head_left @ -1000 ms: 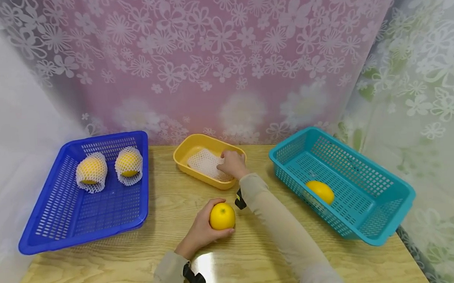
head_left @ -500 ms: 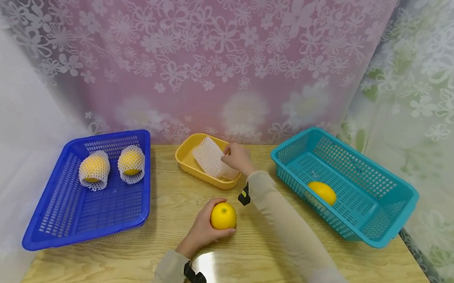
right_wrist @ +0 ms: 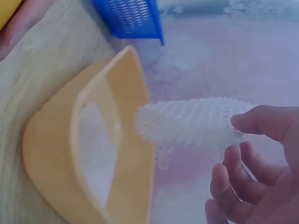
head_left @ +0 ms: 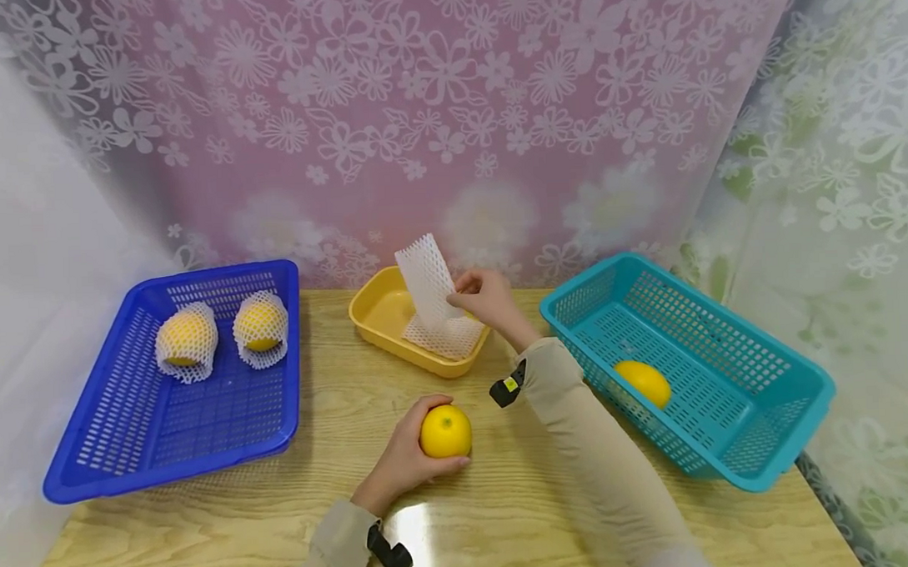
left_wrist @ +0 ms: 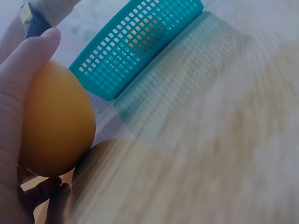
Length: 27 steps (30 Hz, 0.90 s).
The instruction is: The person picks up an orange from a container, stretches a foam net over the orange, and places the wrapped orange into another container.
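My left hand (head_left: pixel 407 456) curls its fingers and thumb around a yellow, orange-like fruit (head_left: pixel 446 431) low over the table. That same fruit (left_wrist: pixel 56 121) fills the left side of the left wrist view. My right hand (head_left: pixel 492 303) pinches a white foam net sleeve (head_left: pixel 427 280) by one edge, lifted upright above the yellow tray (head_left: pixel 373 332). In the right wrist view the thumb and fingertips grip one end of the sleeve (right_wrist: pixel 187 121), which hangs flat. Another white foam net (head_left: pixel 444 338) lies in the tray.
On the left stands a blue basket (head_left: pixel 179 472) with two net-wrapped yellow fruits (head_left: pixel 187 339). To the right, a teal basket (head_left: pixel 731 466) contains a bare yellow fruit (head_left: pixel 643 383). The wooden table (head_left: pixel 207 534) ends at a pink flowered curtain (head_left: pixel 346 195).
My right hand has taken hold of one foam net sleeve and raised it out of the yellow tray, shifting slightly up and right. My left hand stays in place with the fruit.
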Each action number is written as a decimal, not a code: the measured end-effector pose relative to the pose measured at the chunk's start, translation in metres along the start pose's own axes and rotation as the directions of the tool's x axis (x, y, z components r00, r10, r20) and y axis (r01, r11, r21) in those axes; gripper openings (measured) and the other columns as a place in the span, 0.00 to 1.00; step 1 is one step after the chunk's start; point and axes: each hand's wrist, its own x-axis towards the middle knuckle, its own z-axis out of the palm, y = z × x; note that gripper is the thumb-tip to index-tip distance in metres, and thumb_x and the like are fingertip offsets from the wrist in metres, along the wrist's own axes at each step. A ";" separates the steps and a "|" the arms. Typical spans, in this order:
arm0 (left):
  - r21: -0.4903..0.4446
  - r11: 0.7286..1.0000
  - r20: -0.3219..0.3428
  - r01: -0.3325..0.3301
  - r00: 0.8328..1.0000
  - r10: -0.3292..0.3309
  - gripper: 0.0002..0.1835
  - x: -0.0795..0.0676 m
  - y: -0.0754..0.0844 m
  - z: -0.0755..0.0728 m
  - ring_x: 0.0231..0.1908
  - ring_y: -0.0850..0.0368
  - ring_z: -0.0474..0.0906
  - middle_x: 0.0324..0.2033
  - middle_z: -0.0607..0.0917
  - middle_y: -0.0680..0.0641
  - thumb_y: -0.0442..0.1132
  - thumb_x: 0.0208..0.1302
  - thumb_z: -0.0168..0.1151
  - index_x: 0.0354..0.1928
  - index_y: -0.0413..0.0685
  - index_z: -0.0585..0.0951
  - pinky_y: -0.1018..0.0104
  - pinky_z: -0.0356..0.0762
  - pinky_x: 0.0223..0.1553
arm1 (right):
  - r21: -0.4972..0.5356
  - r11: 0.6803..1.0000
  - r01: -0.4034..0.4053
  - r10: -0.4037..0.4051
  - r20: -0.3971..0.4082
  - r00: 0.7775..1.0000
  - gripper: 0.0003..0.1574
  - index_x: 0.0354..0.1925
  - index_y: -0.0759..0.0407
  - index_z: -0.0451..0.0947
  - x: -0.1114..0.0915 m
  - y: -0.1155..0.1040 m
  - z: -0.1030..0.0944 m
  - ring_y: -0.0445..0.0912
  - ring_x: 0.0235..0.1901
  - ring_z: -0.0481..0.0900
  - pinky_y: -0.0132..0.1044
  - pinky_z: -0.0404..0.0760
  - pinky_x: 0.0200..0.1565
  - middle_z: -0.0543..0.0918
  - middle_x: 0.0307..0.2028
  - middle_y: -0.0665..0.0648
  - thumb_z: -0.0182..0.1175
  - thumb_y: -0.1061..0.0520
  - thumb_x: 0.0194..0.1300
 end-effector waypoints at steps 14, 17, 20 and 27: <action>-0.025 0.999 0.021 -0.020 1.000 0.021 0.46 -0.003 0.000 -0.001 0.49 0.59 0.74 0.53 0.76 0.53 0.53 0.39 0.77 0.61 0.46 0.67 0.58 0.73 0.50 | 0.251 0.965 0.080 -0.081 -0.004 0.997 0.12 0.33 0.60 0.72 -0.038 -0.029 -0.029 0.52 0.31 0.74 0.45 0.75 0.39 0.76 0.31 0.59 0.66 0.56 0.58; -0.022 0.999 0.015 -0.034 0.999 0.034 0.46 -0.003 -0.001 0.000 0.49 0.59 0.75 0.54 0.76 0.49 0.53 0.40 0.77 0.61 0.45 0.67 0.58 0.73 0.50 | 0.298 0.949 0.102 -0.113 0.022 0.993 0.13 0.33 0.61 0.71 -0.051 -0.036 -0.032 0.52 0.31 0.74 0.41 0.76 0.37 0.76 0.31 0.59 0.66 0.56 0.58; -0.027 0.999 0.015 -0.045 0.999 0.046 0.44 -0.003 0.014 -0.004 0.49 0.58 0.75 0.53 0.77 0.46 0.48 0.40 0.78 0.60 0.46 0.68 0.58 0.73 0.49 | 0.332 0.937 0.109 -0.130 0.042 0.991 0.14 0.33 0.60 0.71 -0.065 -0.045 -0.035 0.52 0.30 0.74 0.38 0.75 0.35 0.75 0.31 0.60 0.65 0.55 0.59; -0.027 0.998 0.018 -0.063 0.998 0.064 0.42 -0.003 0.039 -0.011 0.49 0.57 0.75 0.52 0.77 0.46 0.42 0.40 0.79 0.59 0.47 0.68 0.60 0.73 0.50 | 0.364 0.922 0.131 -0.164 0.059 0.985 0.12 0.33 0.62 0.71 -0.096 -0.055 -0.034 0.56 0.32 0.75 0.38 0.77 0.35 0.76 0.31 0.61 0.65 0.58 0.59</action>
